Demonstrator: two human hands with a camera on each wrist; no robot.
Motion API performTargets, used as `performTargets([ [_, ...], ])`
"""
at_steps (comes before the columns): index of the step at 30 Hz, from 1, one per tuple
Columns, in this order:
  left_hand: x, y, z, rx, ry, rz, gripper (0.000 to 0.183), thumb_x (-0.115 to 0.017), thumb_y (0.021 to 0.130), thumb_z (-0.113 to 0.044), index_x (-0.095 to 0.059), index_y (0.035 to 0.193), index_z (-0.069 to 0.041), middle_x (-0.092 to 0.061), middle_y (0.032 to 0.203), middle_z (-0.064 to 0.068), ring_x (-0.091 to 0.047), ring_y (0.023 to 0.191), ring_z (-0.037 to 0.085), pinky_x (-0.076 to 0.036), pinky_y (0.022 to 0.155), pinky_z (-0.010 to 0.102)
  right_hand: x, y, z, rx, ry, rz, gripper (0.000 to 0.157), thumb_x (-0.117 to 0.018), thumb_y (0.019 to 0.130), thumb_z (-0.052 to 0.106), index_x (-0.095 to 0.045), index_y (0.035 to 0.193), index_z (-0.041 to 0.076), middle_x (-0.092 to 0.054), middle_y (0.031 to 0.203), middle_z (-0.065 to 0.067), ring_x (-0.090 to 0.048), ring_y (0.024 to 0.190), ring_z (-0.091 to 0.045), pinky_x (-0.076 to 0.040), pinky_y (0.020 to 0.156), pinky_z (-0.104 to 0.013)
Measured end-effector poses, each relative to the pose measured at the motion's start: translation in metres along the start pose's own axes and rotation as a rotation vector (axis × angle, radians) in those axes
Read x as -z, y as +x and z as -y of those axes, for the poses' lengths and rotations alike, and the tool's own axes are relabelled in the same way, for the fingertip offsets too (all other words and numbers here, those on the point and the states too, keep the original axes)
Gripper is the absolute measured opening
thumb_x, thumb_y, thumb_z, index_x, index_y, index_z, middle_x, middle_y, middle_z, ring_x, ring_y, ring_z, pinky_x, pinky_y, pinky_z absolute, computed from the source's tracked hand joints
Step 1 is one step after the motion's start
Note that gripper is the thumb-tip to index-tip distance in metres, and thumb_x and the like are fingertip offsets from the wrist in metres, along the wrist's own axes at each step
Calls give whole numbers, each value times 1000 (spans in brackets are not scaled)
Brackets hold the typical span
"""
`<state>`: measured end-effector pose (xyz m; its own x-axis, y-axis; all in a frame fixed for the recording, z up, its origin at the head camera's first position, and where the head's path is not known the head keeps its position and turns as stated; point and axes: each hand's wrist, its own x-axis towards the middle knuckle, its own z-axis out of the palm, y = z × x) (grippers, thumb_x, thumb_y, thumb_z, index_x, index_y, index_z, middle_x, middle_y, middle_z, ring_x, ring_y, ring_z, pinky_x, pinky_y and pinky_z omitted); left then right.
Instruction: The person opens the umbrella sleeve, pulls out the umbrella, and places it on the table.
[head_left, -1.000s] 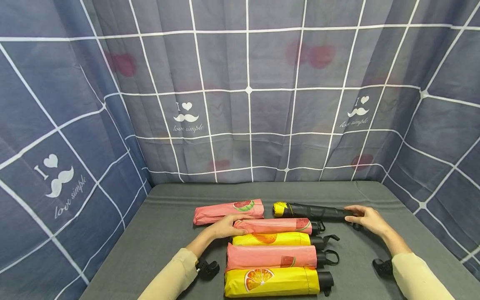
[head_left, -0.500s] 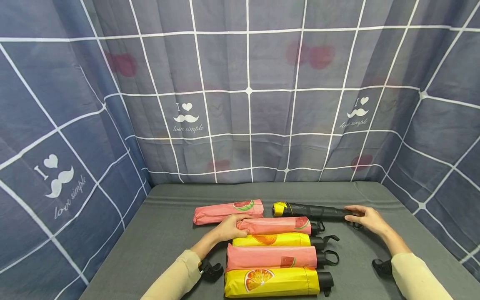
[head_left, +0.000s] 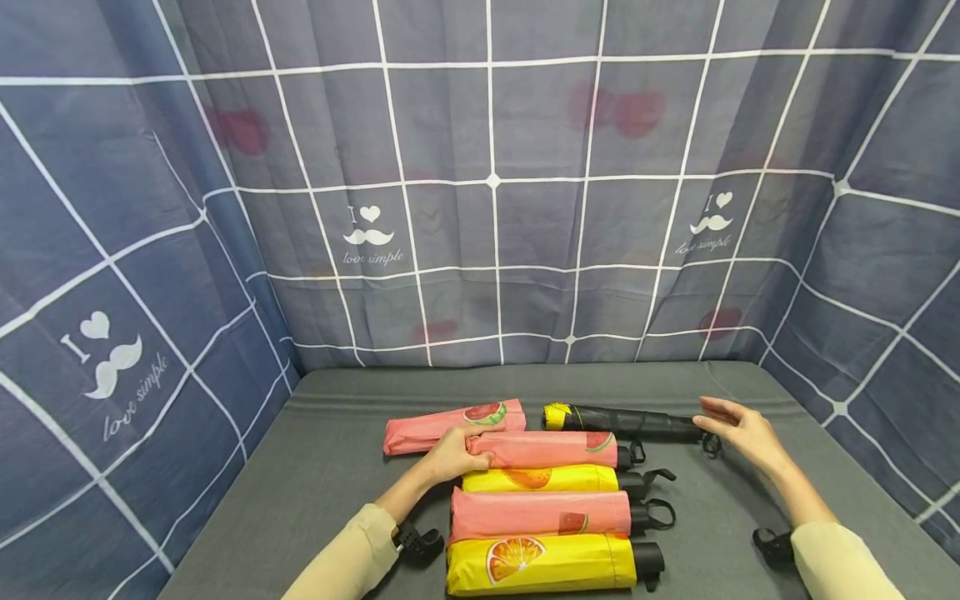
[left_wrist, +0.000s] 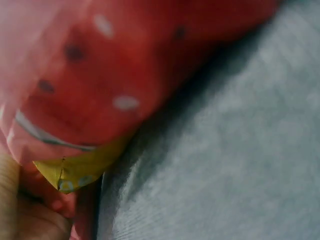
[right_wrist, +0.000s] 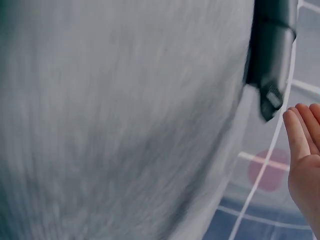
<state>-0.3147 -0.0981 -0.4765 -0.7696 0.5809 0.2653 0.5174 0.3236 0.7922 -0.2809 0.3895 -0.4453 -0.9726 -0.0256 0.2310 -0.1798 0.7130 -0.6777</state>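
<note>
In the head view several folded umbrellas lie sideways on the grey cloth. My left hand (head_left: 448, 457) grips the left end of a pink umbrella (head_left: 540, 450) with a watermelon print, thumb on its near side. The left wrist view shows the pink cover (left_wrist: 90, 60) close up, with part of my left hand (left_wrist: 40, 220) at its edge. Behind lies a black umbrella (head_left: 630, 422) with a yellow left end. My right hand (head_left: 748, 433) is at its right end, fingers extended and holding nothing. The right wrist view shows the right fingers (right_wrist: 298, 132) apart from its strap (right_wrist: 270, 102).
Another pink umbrella (head_left: 442, 425) lies at the back left. In front of the gripped one are a yellow umbrella (head_left: 551, 479), a pink one (head_left: 540, 514) and a yellow one with an orange print (head_left: 562, 564). Checked curtains (head_left: 450, 308) enclose the grey surface (head_left: 300, 483).
My right hand has let go of the black umbrella's right end, lifting and moving slightly right. The left hand has shifted slightly right and now grips the pink umbrella's left end.
</note>
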Motion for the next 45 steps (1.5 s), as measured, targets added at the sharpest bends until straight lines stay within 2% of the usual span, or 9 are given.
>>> performTargets([
  [4,1,0,-2,2,-13,-49,53,-70,79,-6,-58,131,-8,-62,114,7,-35,48,1,-36,51,19,-8,-1,18,49,62,38,59,-63,91,34,-47,136,-1,-51,131,-23,-54,113,-34,-46,77,-19],
  [7,4,-2,-8,14,-55,-51,53,-69,80,-4,-56,131,-4,-63,84,3,-30,43,0,-34,47,19,-17,0,30,80,123,74,58,-64,91,32,-48,136,-1,-51,132,-22,-51,115,-39,-46,78,-18],
  [8,6,-3,-12,16,-71,-48,53,-69,81,-2,-55,132,-2,-57,71,0,-27,41,1,-32,45,19,-19,1,34,92,149,88,57,-64,91,31,-48,136,0,-51,132,-21,-51,115,-39,-46,79,-18],
  [12,16,-7,-32,16,-136,-33,52,-66,81,2,-52,131,5,-36,52,-8,-26,40,2,-30,44,18,-30,5,47,164,252,145,51,-65,91,22,-50,133,-3,-52,130,-24,-53,112,-38,-48,80,-21],
  [24,29,-9,-52,26,-268,-112,47,-62,82,6,-56,129,2,-34,53,-7,-31,45,6,-31,47,18,-58,4,70,249,459,382,48,-62,92,10,-46,134,-7,-49,131,-27,-50,118,-34,-48,85,-25],
  [30,30,-8,-59,15,-332,-162,46,-59,82,9,-58,127,1,-44,58,-5,-39,51,6,-35,50,18,-69,2,71,220,543,510,49,-59,93,9,-42,136,-8,-48,131,-28,-56,113,-16,-49,86,-31],
  [33,29,-8,-59,-5,-367,-184,45,-58,82,11,-56,126,7,-44,59,-5,-40,53,6,-35,50,18,-75,1,73,216,546,565,49,-60,92,9,-43,135,-8,-48,131,-28,-56,111,-12,-48,86,-31],
  [41,26,-8,-59,-63,-460,-212,44,-57,82,14,-52,126,13,-50,65,-4,-46,59,6,-38,51,17,-84,-3,74,226,509,606,48,-63,90,9,-46,132,-8,-50,129,-27,-56,110,-12,-47,87,-28],
  [45,25,-8,-58,-80,-450,-215,43,-58,83,14,-52,126,13,-53,67,-3,-48,61,6,-40,53,16,-84,-6,74,228,478,548,48,-65,89,11,-49,130,-9,-53,127,-25,-55,109,-9,-44,89,-24],
])
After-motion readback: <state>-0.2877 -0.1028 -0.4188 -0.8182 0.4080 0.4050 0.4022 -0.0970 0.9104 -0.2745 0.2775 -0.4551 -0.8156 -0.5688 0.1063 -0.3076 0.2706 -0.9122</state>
